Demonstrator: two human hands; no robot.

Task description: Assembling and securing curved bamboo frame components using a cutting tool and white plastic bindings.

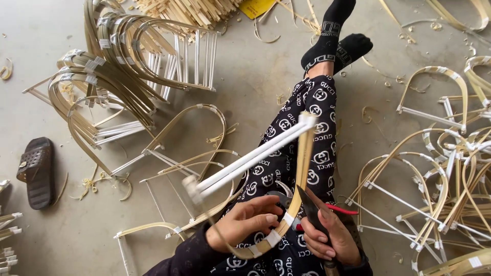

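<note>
Head view, looking down over the lap of a seated person in dark patterned trousers [302,138], black socks at 12 o'clock. Left hand [245,221] at 6 o'clock, fingers curled shut around a curved bamboo strip frame [302,174]; the grip sits on the bend near bands of white tape [273,237]. The frame runs up from the hand toward 12 o'clock, and a bundle of white rods [250,161] crosses from its top end down toward 9 o'clock. Right hand [327,235] just beside the left, at 5 o'clock, closed on a dark blade [309,204] whose tip lies against the bamboo strip; red handles [341,209] show just behind the fingers. The two hands are near each other, with the strip between them. On the concrete floor [255,82]: a stack of finished arched frames [117,56] at 10 o'clock, more single frames [194,138] at 9 o'clock, another spread of frames [440,168] at 3 o'clock. A dark slipper [35,171] lies at 9 o'clock, well apart from the hands. A bundle of split bamboo sticks [189,10] at 12 o'clock, a yellow sheet [255,7] beside it. Loose shavings lie scattered across the floor.
</note>
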